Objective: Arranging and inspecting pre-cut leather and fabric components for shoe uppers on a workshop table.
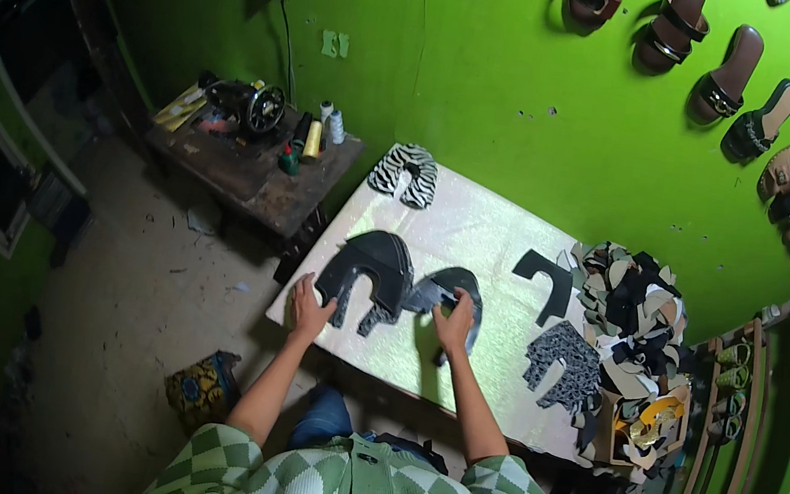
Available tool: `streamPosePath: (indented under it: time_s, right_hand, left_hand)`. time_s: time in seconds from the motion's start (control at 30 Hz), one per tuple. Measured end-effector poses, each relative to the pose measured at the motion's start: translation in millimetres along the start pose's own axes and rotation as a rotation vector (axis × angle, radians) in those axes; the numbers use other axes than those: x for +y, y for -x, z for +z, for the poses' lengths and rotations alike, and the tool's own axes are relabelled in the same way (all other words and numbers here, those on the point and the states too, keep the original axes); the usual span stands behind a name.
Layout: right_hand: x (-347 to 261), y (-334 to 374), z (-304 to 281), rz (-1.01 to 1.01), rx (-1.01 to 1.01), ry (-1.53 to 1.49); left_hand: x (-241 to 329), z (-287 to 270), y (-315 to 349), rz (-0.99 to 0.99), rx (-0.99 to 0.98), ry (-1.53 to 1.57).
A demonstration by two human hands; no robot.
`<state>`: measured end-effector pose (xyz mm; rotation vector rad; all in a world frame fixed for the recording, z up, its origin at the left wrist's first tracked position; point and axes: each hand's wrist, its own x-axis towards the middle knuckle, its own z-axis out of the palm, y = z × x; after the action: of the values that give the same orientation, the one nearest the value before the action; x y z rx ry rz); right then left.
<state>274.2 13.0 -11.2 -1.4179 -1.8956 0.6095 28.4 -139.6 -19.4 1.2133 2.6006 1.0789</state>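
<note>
A stack of black U-shaped shoe-upper pieces (376, 252) lies on the left part of the white-topped table (509, 225), with grey speckled material showing at its lower ends. My left hand (309, 309) rests at the stack's lower left side, fingers apart, the thumb against its edge. Just right of the stack, my right hand (453, 324) is closed on a dark curved shoe-upper piece (461, 279), held at a slant with a shiny grey face partly showing. My fingers hide part of this piece.
Zebra-striped pieces (421, 176) lie at the table's far left corner. A black cutout (560, 282) and grey speckled pieces (574, 353) lie to the right, beside heaped scraps (648, 298) and a box (606, 426). A sewing machine (261, 111) stands far left. Sandals (727, 76) hang on the green wall.
</note>
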Motion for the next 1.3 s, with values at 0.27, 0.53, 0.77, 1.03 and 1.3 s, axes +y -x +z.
streamPosePath:
  time_s: [0.27,0.53,0.77,1.03,1.3]
  right_hand:
    - [-56,-58,58,0.113,-0.441,0.175]
    - [-49,-78,92,0.232,-0.673,0.386]
    - [-31,-94,108,0.195,-0.757,0.514]
    - [-33,-96,114,0.035,-0.748,0.566]
    - [-25,-101,112,0.16,-0.793,0.332]
  left_hand:
    - [-29,27,-98,0.094,-0.324,0.018]
    - [-20,46,-142,0.116,-0.611,0.185]
    - [-2,63,-142,0.15,-0.652,-0.095]
    - [-13,84,-147,0.065,-0.692,-0.16]
    - [-20,86,-131,0.03,-0.528,0.076]
